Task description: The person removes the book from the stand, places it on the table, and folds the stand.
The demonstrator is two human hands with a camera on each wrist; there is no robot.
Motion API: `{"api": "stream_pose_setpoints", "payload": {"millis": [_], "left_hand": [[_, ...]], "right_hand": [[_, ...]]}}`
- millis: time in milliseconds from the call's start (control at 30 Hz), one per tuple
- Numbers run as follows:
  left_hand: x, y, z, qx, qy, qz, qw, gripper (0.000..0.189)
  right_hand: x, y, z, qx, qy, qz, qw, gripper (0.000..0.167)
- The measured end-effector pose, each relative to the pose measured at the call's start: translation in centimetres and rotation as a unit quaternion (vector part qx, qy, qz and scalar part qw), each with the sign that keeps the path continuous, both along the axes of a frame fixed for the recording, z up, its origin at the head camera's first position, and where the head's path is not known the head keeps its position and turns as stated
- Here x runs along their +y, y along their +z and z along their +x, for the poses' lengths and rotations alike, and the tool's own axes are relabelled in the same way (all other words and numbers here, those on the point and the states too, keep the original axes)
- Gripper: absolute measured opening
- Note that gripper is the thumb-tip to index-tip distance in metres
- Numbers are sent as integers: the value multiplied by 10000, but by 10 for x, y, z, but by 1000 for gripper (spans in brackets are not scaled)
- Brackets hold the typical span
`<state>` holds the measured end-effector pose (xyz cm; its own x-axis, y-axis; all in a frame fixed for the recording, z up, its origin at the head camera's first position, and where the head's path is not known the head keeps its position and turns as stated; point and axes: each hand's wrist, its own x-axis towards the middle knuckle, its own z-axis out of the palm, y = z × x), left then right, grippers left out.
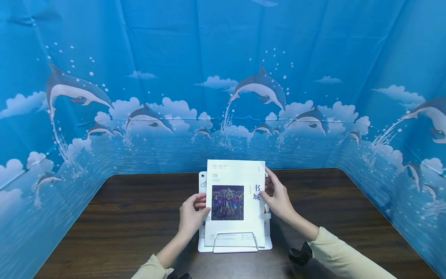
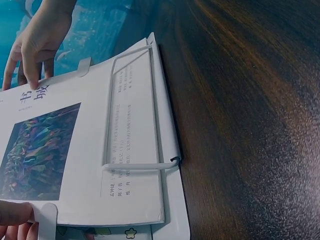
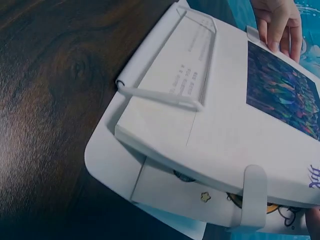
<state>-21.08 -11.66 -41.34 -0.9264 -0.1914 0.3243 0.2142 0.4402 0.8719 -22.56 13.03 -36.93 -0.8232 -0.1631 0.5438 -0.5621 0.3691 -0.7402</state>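
Observation:
A white magazine with a dark, colourful square picture stands leaning back on a white book stand. My left hand pinches its left edge, thumb at the front and fingers curled behind. Higher up on the opposite edge, my right hand grips the magazine with its thumb over the purple title. A white wire bar crosses the front of the magazine's lower part. White side clips show at both edges, the right clip and the left clip, each lapping over the cover.
Behind the magazine, the stand's back panel carries cartoon drawings. The stand rests on a dark wood-grain table. A blue curtain printed with dolphins encloses the table's back and sides. A black device sits at the right wrist.

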Motion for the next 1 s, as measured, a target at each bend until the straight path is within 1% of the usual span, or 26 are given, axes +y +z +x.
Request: {"api": "stream_pose_setpoints", "payload": {"millis": [67, 200, 267, 333, 533, 733, 1000], "left_hand": [[0, 0, 0, -7, 20, 20, 10000, 36], [1, 0, -1, -2, 78, -38, 10000, 36], [1, -1, 0, 13, 96, -96, 9999, 35], [2, -1, 0, 37, 114, -139, 9998, 35], [2, -1, 0, 131, 173, -183, 9996, 36], [1, -1, 0, 137, 158, -121, 9997, 36], [1, 0, 0, 130, 179, -77, 9997, 35]], "right_hand": [[1, -4, -3, 49, -13, -20, 10000, 66], [5, -18, -14, 143, -19, 33, 9999, 69], [7, -25, -20, 75, -42, 30, 10000, 70], [8, -27, -21, 25, -39, -3, 10000, 71], [6, -27, -21, -224, -47, -397, 9990, 68], [5, -27, -21, -512, -117, -752, 9958, 63], [3, -26, -20, -825, -334, -987, 9911, 58]]}}
